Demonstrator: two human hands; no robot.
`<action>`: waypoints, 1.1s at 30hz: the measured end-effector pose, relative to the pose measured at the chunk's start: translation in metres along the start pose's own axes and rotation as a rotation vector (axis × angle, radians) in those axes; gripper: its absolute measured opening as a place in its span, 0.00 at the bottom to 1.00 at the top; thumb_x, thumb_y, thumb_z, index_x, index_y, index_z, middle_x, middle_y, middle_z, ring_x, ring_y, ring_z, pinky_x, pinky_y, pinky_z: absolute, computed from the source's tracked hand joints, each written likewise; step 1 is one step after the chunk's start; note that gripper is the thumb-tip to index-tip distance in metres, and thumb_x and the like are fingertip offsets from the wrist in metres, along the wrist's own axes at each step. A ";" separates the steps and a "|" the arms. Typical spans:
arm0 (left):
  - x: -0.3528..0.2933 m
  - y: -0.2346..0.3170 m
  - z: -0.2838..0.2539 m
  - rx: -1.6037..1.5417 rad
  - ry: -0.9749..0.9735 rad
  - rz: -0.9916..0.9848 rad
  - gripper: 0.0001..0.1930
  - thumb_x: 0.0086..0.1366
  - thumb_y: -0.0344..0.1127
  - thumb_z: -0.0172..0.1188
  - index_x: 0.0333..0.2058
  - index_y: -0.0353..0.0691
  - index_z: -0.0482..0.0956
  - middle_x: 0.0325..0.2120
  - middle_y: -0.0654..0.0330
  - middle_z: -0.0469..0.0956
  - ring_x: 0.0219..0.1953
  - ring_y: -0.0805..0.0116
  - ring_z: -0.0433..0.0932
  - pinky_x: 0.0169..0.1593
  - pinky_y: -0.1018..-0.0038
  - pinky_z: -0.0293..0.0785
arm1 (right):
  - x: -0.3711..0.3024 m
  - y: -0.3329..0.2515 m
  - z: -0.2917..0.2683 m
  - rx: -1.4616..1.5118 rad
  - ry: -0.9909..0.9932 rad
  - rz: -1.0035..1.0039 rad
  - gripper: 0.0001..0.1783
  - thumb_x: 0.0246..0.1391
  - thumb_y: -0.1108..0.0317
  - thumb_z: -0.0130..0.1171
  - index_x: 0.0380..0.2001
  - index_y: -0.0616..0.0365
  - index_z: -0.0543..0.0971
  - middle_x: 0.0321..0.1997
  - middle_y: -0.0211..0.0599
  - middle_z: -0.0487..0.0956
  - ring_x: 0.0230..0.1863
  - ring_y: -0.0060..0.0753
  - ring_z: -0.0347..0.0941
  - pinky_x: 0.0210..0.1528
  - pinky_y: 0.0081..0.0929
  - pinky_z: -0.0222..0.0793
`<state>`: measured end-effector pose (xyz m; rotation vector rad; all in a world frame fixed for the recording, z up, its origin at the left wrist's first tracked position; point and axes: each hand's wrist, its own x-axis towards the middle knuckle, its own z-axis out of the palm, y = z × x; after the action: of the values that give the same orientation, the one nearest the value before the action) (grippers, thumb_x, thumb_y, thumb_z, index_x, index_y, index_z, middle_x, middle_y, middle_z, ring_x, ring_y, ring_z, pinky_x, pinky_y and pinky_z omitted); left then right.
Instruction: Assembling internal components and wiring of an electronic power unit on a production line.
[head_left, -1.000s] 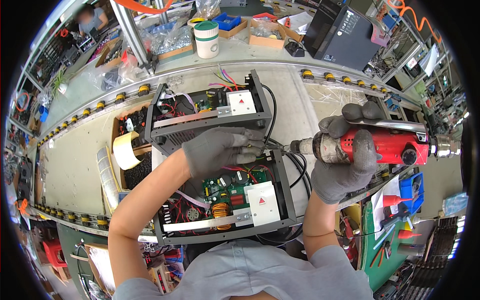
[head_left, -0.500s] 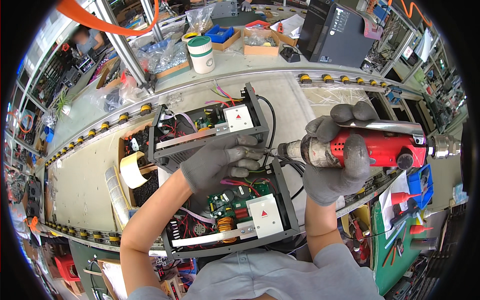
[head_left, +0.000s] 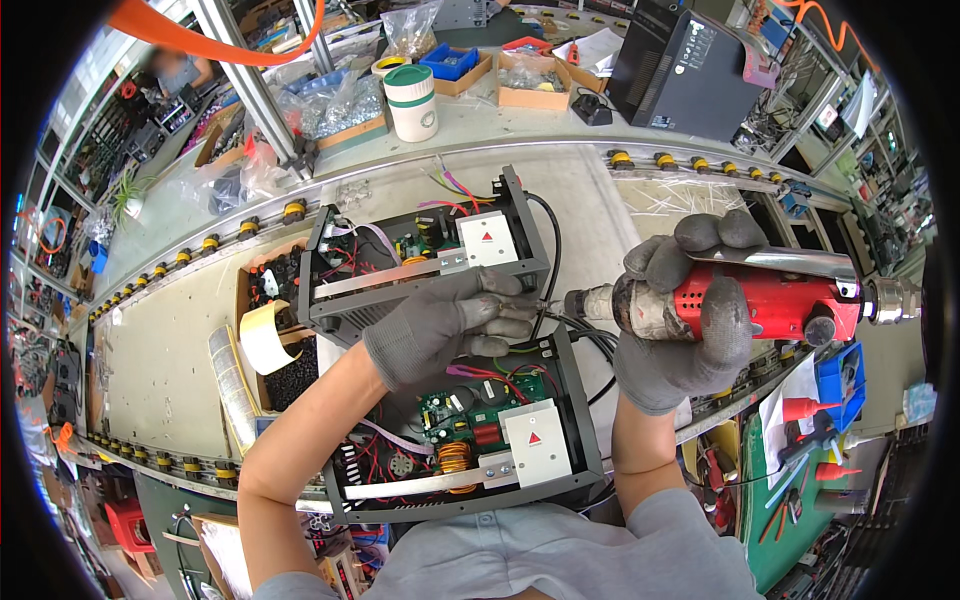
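Drew the red, pale-nosed cylindrical power driver [head_left: 784, 304] slightly toward nine o'clock, clasped in the grey-gloved right hand [head_left: 690, 364] at three o'clock, curling the grey-gloved left hand [head_left: 440, 328], hold unclear, by its tip, apparently fitting something, next needing steady alignment.

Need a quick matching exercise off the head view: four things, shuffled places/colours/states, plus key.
Things
1. Power tool
2. Lidded cup
3. Gloved left hand
4. Tower-shaped case

Descriptions
A. White with a green lid
B. Dark, standing on the far bench
C. Red-bodied, gripped in the right hand
D. Close to the front end of the power tool

Pairs: 1-C, 2-A, 3-D, 4-B
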<state>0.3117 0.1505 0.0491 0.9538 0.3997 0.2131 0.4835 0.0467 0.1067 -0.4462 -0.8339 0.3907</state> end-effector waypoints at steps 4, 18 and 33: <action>-0.002 0.000 0.001 0.021 0.025 0.023 0.19 0.65 0.40 0.53 0.52 0.39 0.67 0.50 0.58 0.72 0.52 0.68 0.72 0.52 0.71 0.70 | -0.002 0.001 0.001 0.123 -0.035 0.020 0.24 0.46 0.65 0.54 0.47 0.64 0.67 0.39 0.43 0.75 0.25 0.27 0.69 0.33 0.31 0.69; -0.019 0.013 -0.015 1.932 0.701 0.382 0.16 0.50 0.34 0.64 0.39 0.43 0.75 0.33 0.56 0.73 0.38 0.53 0.72 0.42 0.63 0.71 | 0.014 -0.005 -0.018 -0.004 0.044 -0.099 0.26 0.47 0.60 0.54 0.49 0.60 0.68 0.41 0.40 0.76 0.27 0.27 0.72 0.34 0.31 0.71; -0.021 0.079 -0.051 1.857 0.542 0.557 0.06 0.53 0.36 0.59 0.31 0.47 0.79 0.27 0.58 0.74 0.31 0.57 0.77 0.36 0.64 0.74 | 0.039 0.009 -0.025 0.102 0.004 -0.048 0.22 0.48 0.64 0.56 0.47 0.59 0.68 0.41 0.40 0.75 0.30 0.27 0.72 0.36 0.28 0.69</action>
<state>0.2711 0.2258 0.0934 2.8747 0.8310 0.6468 0.5253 0.0684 0.1114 -0.3317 -0.8151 0.3861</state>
